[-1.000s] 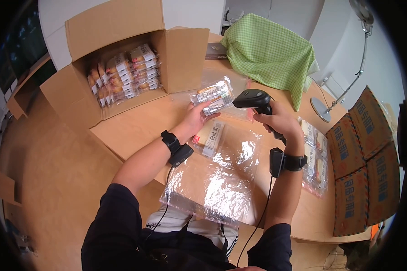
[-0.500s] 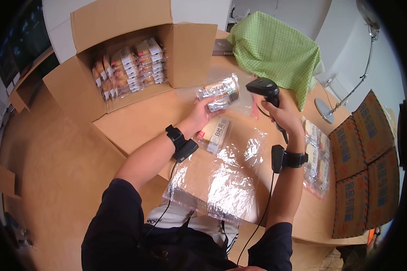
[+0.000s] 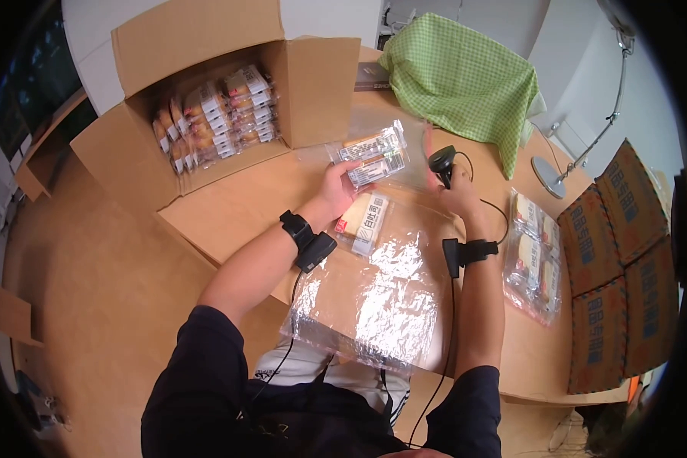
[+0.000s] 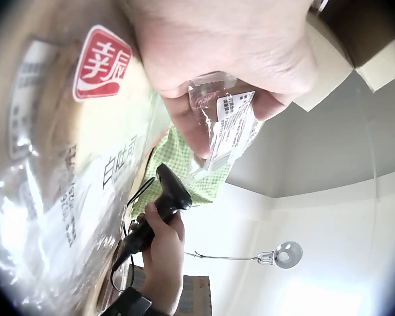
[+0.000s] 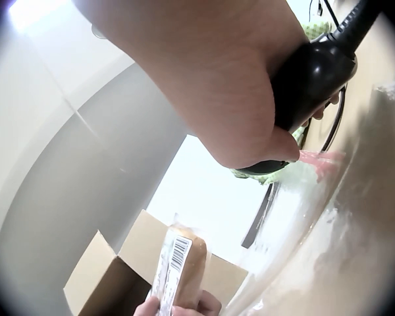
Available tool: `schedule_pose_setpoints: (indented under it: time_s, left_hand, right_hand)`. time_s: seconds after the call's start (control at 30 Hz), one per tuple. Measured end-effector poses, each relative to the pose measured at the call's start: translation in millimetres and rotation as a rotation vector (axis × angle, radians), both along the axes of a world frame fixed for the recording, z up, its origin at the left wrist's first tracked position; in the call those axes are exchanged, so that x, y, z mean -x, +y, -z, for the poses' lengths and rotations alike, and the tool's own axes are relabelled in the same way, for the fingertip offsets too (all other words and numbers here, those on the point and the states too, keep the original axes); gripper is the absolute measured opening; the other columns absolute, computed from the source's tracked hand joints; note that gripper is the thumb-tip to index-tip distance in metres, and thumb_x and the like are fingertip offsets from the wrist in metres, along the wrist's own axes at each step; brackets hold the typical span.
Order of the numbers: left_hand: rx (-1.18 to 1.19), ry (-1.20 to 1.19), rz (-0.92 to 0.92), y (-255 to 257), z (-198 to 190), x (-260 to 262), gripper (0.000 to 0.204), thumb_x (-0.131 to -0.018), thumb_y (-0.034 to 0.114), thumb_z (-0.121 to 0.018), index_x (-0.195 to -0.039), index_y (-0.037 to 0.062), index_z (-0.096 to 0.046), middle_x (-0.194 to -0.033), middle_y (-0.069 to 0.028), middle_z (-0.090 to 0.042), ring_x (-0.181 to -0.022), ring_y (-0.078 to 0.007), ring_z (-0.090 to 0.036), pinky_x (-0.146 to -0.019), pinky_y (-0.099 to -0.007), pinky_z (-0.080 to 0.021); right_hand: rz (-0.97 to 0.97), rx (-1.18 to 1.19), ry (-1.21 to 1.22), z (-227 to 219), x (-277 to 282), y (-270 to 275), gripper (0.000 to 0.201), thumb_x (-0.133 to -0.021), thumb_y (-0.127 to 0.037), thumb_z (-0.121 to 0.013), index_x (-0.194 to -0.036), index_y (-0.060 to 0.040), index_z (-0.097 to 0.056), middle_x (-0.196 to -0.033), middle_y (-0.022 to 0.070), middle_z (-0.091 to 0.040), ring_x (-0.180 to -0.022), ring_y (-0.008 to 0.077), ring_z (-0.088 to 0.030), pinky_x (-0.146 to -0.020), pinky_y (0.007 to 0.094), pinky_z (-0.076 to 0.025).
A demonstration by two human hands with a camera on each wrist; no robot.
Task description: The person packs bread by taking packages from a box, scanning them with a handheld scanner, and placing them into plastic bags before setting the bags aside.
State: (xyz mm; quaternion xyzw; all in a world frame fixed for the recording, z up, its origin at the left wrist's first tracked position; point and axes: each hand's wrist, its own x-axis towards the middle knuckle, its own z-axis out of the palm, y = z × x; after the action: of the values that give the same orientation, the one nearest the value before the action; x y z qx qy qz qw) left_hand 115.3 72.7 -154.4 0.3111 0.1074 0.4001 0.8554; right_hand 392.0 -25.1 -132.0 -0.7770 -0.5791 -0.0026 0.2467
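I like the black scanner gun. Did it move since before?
Yes. The scanner dropped from beside the snack pack toward the table, nearer the green cloth.

Head camera above the table [image 3: 229, 206], looking steeply down over both forearms, left wrist camera pressed under the left hand [image 4: 217, 46], facing up and across to the barcode scanner [image 4: 174, 194], right wrist camera close beneath the right hand [image 5: 210, 85], both sharing the wrapped bread pack [image 5: 178, 263].

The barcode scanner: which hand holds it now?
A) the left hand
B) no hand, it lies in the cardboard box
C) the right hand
C: the right hand grips the barcode scanner by its handle, while the left hand holds a wrapped bread packet.
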Motion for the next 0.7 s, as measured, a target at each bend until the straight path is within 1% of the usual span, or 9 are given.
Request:
schedule_pose_setpoints:
  time_s: [0.03, 0.1, 0.2, 0.3, 0.4, 0.5, 0.6, 0.67, 0.7]
  left_hand:
    - [-0.009, -0.025, 0.012, 1, 2, -1, 0.044, -0.091, 0.017, -0.048, -0.129, -0.0046, -0.046, -0.128, -0.0202, -0.058, -0.114, -0.0320, -0.058, -0.092, -0.0451, -0.051]
    - [-0.017, -0.048, 0.028, 1, 2, -1, 0.044, -0.091, 0.016, -0.048, -0.129, -0.0047, -0.045, -0.129, -0.0204, -0.057, -0.114, -0.0320, -0.058, -0.092, -0.0453, -0.051]
    - [-0.027, -0.044, 0.018, -1, 0, -1, 0.044, -0.090, 0.014, -0.048, -0.130, -0.0049, -0.044, -0.130, -0.0206, -0.056, -0.115, -0.0325, -0.057, -0.094, -0.0457, -0.050]
    - [0.000, -0.014, 0.003, 0, 0, -2, 0.045, -0.090, 0.012, -0.049, -0.131, -0.0048, -0.044, -0.131, -0.0205, -0.056, -0.117, -0.0328, -0.057, -0.096, -0.0458, -0.049]
    - [-0.066, -0.014, 0.013, -2, -2, -1, 0.045, -0.090, 0.010, -0.050, -0.132, -0.0037, -0.043, -0.131, -0.0200, -0.056, -0.119, -0.0331, -0.056, -0.098, -0.0475, -0.048]
    - [-0.131, -0.024, 0.017, -3, -2, -2, 0.044, -0.090, 0.008, -0.050, -0.133, -0.0010, -0.044, -0.131, -0.0194, -0.055, -0.119, -0.0332, -0.056, -0.099, -0.0492, -0.048]
    - [-0.139, 0.004, 0.011, -7, -4, -1, 0.041, -0.092, 0.005, -0.051, -0.132, 0.0014, -0.045, -0.131, -0.0186, -0.056, -0.120, -0.0325, -0.056, -0.097, -0.0484, -0.051]
    - [-0.218, 0.140, -0.026, -13, -8, -1, 0.041, -0.092, 0.002, -0.052, -0.133, 0.0019, -0.046, -0.131, -0.0171, -0.056, -0.120, -0.0317, -0.056, -0.094, -0.0449, -0.054]
    - [-0.225, 0.138, -0.024, -15, -9, -2, 0.041, -0.092, 0.002, -0.052, -0.133, 0.0019, -0.046, -0.131, -0.0171, -0.056, -0.120, -0.0317, -0.056, -0.094, -0.0449, -0.054]
  right_hand:
    - [0.003, 0.001, 0.001, -6, 7, -3, 0.057, -0.087, -0.029, -0.063, -0.130, 0.0021, -0.043, -0.118, 0.0318, -0.055, -0.109, 0.0481, -0.056, -0.094, 0.0478, -0.046]
    - [0.033, 0.160, 0.136, -28, 33, -13, 0.062, -0.086, -0.024, -0.064, -0.139, -0.0034, -0.038, -0.123, 0.0328, -0.051, -0.114, 0.0490, -0.052, -0.097, 0.0481, -0.045]
    - [0.002, 0.229, 0.089, -34, 45, -20, 0.066, -0.086, -0.021, -0.064, -0.143, -0.0079, -0.034, -0.128, 0.0329, -0.046, -0.119, 0.0481, -0.048, -0.099, 0.0480, -0.044]
    - [-0.008, 0.239, 0.033, -28, 46, -18, 0.071, -0.086, -0.019, -0.065, -0.147, -0.0098, -0.031, -0.131, 0.0322, -0.044, -0.123, 0.0466, -0.045, -0.099, 0.0471, -0.043]
    - [0.002, 0.229, -0.006, -12, 35, -10, 0.073, -0.086, -0.019, -0.065, -0.148, -0.0100, -0.028, -0.128, 0.0312, -0.045, -0.123, 0.0453, -0.045, -0.100, 0.0467, -0.043]
    - [-0.010, 0.216, -0.009, -10, 35, -10, 0.075, -0.086, -0.020, -0.063, -0.150, -0.0085, -0.024, -0.128, 0.0308, -0.044, -0.123, 0.0454, -0.045, -0.100, 0.0474, -0.042]
    - [-0.015, 0.203, -0.066, 3, 29, -5, 0.075, -0.087, -0.021, -0.062, -0.150, -0.0065, -0.023, -0.128, 0.0304, -0.043, -0.123, 0.0456, -0.044, -0.101, 0.0483, -0.042]
    - [-0.020, 0.202, -0.073, 2, 30, -6, 0.074, -0.087, -0.021, -0.061, -0.150, -0.0059, -0.024, -0.129, 0.0303, -0.043, -0.124, 0.0456, -0.043, -0.101, 0.0484, -0.042]
    - [-0.022, 0.203, -0.074, 2, 31, -6, 0.073, -0.087, -0.021, -0.061, -0.149, -0.0053, -0.025, -0.129, 0.0303, -0.042, -0.124, 0.0457, -0.042, -0.101, 0.0485, -0.042]
